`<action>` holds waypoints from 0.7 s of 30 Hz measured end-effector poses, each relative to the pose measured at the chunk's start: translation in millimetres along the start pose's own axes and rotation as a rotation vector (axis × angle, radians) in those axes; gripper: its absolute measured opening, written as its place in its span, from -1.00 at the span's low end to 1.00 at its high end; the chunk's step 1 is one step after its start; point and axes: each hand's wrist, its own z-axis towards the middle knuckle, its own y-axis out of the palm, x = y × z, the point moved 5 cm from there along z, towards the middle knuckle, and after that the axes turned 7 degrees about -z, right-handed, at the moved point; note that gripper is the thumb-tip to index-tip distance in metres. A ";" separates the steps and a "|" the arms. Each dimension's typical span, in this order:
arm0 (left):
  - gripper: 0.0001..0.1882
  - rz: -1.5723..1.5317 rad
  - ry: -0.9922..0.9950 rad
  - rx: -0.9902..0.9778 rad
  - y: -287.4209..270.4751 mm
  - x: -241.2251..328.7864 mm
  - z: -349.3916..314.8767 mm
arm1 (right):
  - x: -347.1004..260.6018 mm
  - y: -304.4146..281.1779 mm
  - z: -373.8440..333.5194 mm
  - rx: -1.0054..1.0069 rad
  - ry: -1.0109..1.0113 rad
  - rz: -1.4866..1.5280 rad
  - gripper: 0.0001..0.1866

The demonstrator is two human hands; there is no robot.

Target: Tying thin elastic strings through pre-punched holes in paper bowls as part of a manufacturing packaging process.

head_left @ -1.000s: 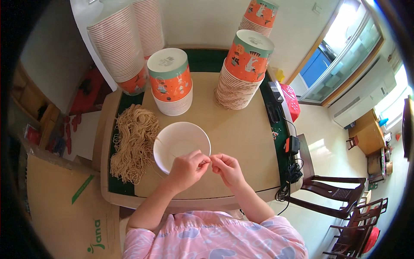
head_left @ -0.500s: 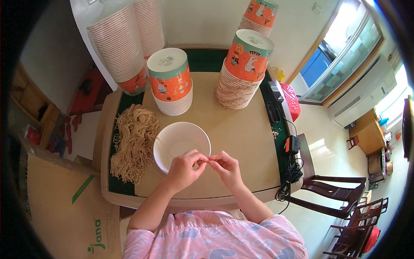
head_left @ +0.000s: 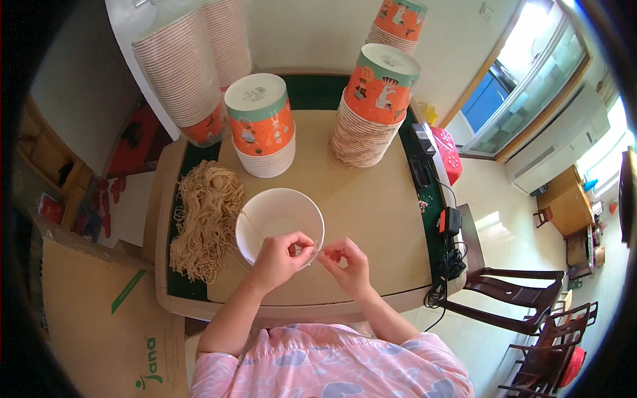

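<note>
A round paper bucket stands in front of me, mouth up, white inside. Over its left rim runs a thin beige string, and part of it shows against the inner wall. My left hand is at the bucket's near right rim, thumb and forefinger pinched on the string. Just right of it, outside the rim, my right hand pinches the string too, its fingertips close to the left ones. The string between the fingers is too fine to make out fully. A heap of beige string lies left of the bucket.
Behind the bucket stand an upside-down stack of orange and green buckets and a taller stack farther right. Bagged bucket stacks are at the back left. Black cables and an adapter line the table's right edge, beside a dark wooden chair.
Both hands have come slightly toward me, and their fingertips have moved a little apart. The bucket and the string heap stay in place.
</note>
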 end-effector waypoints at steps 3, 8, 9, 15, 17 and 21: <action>-0.91 0.006 -0.025 -0.008 -1.1 0.0 -0.2 | -14.3 1.3 3.4 0.072 -0.128 -0.193 -0.82; -0.91 0.042 0.030 -0.002 -2.0 1.3 1.7 | -13.4 0.4 1.2 0.076 -0.099 -0.223 -0.83; -0.90 0.069 0.063 -0.007 -1.8 0.6 2.0 | -13.6 0.6 -0.7 0.074 -0.098 -0.222 -0.83; -0.87 -0.125 -0.185 -0.162 -1.4 -20.3 5.3 | -17.2 0.9 -6.0 0.065 -0.063 -0.228 -0.83; -0.87 -0.150 -0.204 -0.189 -1.0 -20.1 7.0 | -15.0 0.2 -6.1 0.080 -0.026 -0.192 -0.83; -0.87 -0.182 -0.195 -0.227 1.4 -20.0 8.5 | -12.3 0.7 -5.9 0.075 -0.027 -0.169 -0.83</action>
